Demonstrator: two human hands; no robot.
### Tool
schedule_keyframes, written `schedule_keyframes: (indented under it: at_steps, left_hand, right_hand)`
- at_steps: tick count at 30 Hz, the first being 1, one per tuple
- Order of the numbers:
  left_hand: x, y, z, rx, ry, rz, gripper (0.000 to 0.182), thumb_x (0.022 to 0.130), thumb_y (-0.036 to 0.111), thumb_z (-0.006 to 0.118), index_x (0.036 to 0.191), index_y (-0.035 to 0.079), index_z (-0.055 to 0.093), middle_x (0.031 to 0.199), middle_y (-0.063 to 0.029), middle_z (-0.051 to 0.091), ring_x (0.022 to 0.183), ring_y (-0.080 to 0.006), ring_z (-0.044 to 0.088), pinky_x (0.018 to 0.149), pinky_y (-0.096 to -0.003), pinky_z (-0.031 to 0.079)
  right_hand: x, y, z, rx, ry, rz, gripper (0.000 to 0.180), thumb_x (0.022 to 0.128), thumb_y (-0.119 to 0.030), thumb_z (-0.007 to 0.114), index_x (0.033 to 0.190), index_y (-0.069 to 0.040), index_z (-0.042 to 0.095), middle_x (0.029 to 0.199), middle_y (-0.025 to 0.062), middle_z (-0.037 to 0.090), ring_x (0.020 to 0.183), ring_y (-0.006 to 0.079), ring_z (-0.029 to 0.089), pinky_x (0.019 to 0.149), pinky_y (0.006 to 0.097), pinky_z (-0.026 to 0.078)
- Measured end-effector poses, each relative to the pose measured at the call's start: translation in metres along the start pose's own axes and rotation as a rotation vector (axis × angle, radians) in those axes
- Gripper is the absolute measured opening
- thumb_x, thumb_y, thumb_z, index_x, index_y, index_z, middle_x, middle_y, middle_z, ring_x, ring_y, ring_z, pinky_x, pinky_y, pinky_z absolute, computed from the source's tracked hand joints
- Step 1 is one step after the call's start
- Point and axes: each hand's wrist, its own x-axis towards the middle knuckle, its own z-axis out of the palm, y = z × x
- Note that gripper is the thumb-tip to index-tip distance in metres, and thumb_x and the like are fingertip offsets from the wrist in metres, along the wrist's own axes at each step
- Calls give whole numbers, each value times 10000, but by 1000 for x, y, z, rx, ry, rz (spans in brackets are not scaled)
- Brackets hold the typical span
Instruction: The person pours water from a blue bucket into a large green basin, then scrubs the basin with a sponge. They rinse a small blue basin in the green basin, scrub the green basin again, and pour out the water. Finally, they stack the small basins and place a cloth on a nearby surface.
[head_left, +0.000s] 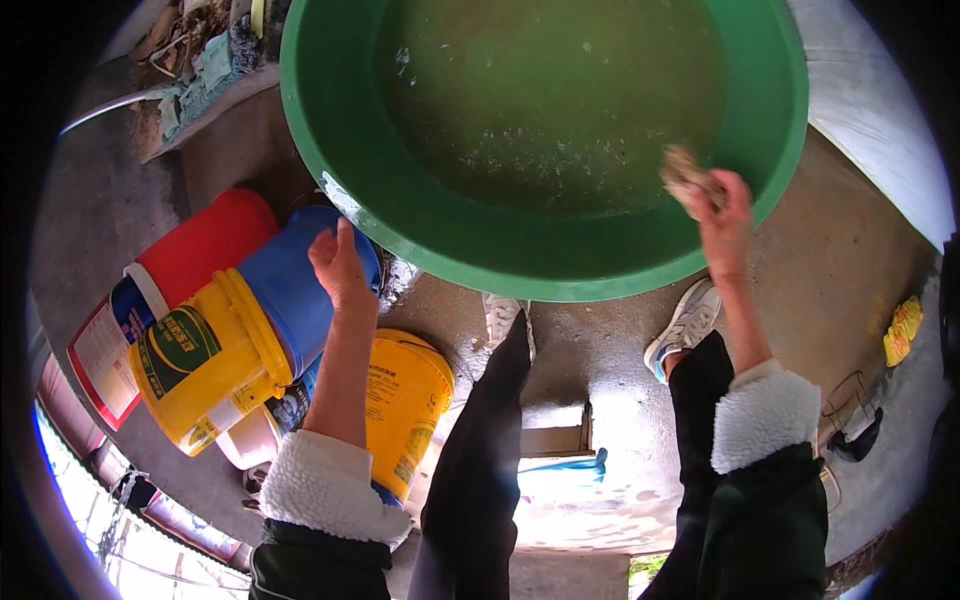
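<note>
A large round green plastic tub (510, 285) stands before me, with murky water (540, 97) and pale floating bits in its bottom. My right hand (726, 217) grips a tan, rough-looking scrubber (686, 180) above the tub's inner right wall; motion blurs it, and its exact kind is unclear. At the near left rim is my left hand (341, 262), fingers apart and with nothing in it. Whether it touches the rim I cannot tell. Behind that hand lies a blue bucket (289, 277), tipped on its side.
Left of the tub are a red bucket (206, 232), a yellow bucket (202, 360) and another yellow bucket (405, 412). My shoes stand on wet concrete (577, 330). A yellow plastic wrapper (902, 330) lies far right; white sheeting (862, 82) hangs or lies beyond the tub.
</note>
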Motion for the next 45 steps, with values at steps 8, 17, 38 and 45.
schedule_keyframes:
  at_steps: [8, 17, 38, 45]
  left_hand:
    - [26, -46, 10, -277, -462, -498, 484, 859, 301, 701, 1225, 57, 498, 1155, -82, 589, 1047, -233, 582, 856, -402, 523]
    - [2, -57, -2, -181, -493, -430, 494, 799, 189, 745, 1173, -1, 485, 1133, -124, 575, 982, -238, 600, 810, -376, 535]
    - [-6, 110, -170, 111, -578, 115, 432, 823, 195, 694, 1192, 24, 546, 1089, -39, 625, 914, -152, 608, 782, -250, 486]
    - [15, 169, -185, 278, -554, 195, 491, 814, 209, 685, 1236, 16, 523, 1159, -85, 602, 1005, -217, 582, 881, -324, 473]
  right_hand:
    - [-7, 71, -32, -73, 324, 269, 603, 692, -388, 777, 1096, 8, 566, 1043, 181, 583, 965, 319, 571, 857, 406, 453]
    - [-2, 83, -42, 17, 103, 623, 674, 797, -511, 667, 1140, 33, 467, 991, 224, 629, 931, 356, 623, 834, 424, 470]
    - [-212, -60, -48, 496, 166, 634, 460, 938, -384, 560, 1118, 6, 395, 969, 164, 616, 879, 251, 615, 767, 351, 491]
    - [-274, -110, -26, 450, 128, 819, 378, 950, -300, 564, 1079, 16, 401, 994, 142, 603, 901, 222, 601, 756, 323, 481]
